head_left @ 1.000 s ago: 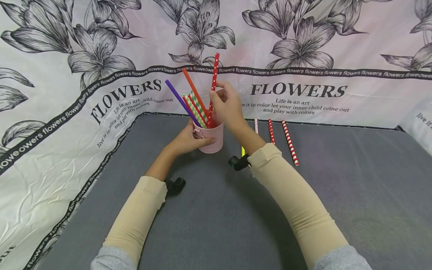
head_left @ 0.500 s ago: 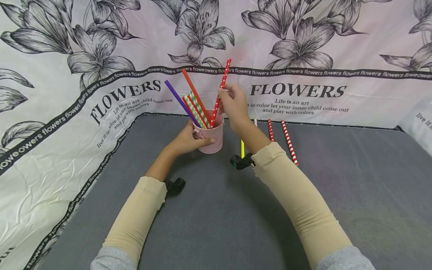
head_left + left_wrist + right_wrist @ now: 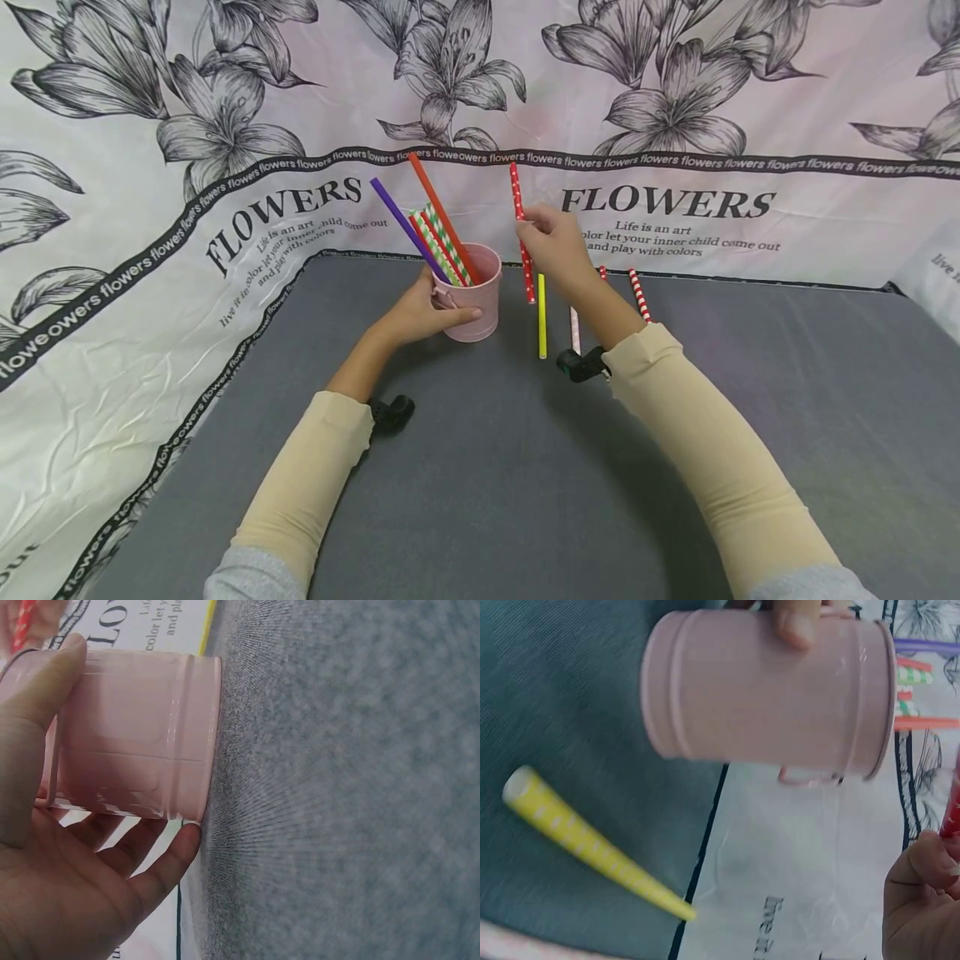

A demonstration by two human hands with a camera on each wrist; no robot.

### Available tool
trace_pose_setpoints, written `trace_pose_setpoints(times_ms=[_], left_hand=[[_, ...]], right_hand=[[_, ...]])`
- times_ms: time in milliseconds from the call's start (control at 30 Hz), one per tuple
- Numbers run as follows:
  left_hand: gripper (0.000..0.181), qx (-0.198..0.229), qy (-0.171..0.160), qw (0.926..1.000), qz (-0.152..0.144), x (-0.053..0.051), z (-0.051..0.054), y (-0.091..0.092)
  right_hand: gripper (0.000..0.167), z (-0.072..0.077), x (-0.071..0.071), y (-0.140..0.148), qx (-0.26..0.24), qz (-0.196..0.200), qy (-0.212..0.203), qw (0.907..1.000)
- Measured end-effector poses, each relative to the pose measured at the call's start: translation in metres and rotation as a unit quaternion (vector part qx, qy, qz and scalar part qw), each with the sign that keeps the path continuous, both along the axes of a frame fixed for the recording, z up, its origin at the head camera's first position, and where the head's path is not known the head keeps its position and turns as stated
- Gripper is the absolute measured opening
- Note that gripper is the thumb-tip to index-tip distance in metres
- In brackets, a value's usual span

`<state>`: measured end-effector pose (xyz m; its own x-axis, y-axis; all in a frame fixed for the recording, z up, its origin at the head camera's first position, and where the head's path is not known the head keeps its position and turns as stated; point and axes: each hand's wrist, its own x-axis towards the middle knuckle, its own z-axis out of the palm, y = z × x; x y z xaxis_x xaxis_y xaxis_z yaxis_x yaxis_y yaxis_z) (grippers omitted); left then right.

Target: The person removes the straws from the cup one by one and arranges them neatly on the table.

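The right hand (image 3: 553,243) pinched the dotted straw (image 3: 527,271), slightly tilted, near its middle, right of the cup (image 3: 487,293) and apart from it. The left hand (image 3: 417,310) gripped the cup from the left.

right hand (image 3: 557,250) shifted rightward; red dotted straw (image 3: 527,264) withdrawn from pink bucket (image 3: 489,293), now clear of its rim, lean reversed.

One high view, two close sideways ones
From the near side, the head view faces down and far across the table (image 3: 495,483) to the backdrop (image 3: 525,125); both wrist views share the pink bucket (image 3: 769,694) at close range.
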<state>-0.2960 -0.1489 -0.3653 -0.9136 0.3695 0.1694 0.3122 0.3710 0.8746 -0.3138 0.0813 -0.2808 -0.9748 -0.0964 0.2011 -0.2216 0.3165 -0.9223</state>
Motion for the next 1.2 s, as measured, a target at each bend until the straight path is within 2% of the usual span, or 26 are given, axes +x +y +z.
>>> trace_pose_setpoints(times_ms=[367, 467, 700, 1200], left_hand=[[0.099, -0.008, -0.006, 0.9999, 0.008, 0.001, -0.003, -0.001], [0.099, -0.003, -0.006, 1.0, 0.005, 0.001, -0.003, 0.0], [0.1, 0.002, -0.007, 1.0, 0.004, 0.001, -0.002, 0.001], [0.098, 0.006, -0.021, 0.9998, -0.001, 0.004, 0.005, 0.0]], right_hand=[[0.024, -0.012, -0.001, 0.038, -0.065, 0.006, -0.091, 0.9937], [0.022, -0.015, -0.001, 0.048, -0.059, 0.004, -0.104, 0.9928], [0.03, -0.019, 0.002, 0.071, -0.027, 0.002, -0.134, 0.9906], [0.035, -0.04, 0.002, 0.126, 0.035, 0.026, -0.148, 0.9879]])
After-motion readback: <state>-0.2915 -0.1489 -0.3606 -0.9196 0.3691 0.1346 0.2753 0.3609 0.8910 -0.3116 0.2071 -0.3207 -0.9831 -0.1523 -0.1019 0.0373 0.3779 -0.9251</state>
